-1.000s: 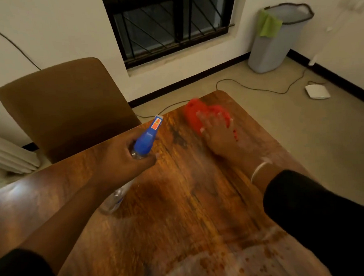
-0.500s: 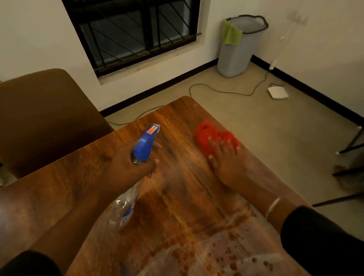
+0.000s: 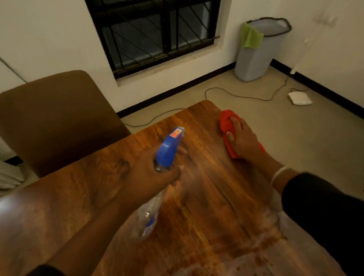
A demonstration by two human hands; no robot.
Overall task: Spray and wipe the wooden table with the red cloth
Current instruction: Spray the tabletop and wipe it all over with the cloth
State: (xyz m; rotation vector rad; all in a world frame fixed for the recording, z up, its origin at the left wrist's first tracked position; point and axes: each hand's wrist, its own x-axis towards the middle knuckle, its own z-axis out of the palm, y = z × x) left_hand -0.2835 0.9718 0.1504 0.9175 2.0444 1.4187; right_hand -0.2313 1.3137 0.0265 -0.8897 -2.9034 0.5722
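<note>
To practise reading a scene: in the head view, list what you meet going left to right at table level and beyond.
brown chair → left hand holding spray bottle → right hand on red cloth → grey bin → white device on floor

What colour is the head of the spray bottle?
The spray bottle's head is blue, with a small orange label near the nozzle; the head view shows it.

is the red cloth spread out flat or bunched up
Bunched up. The red cloth sits in a crumpled wad under the right hand near the table's far right edge, with folds showing.
</note>
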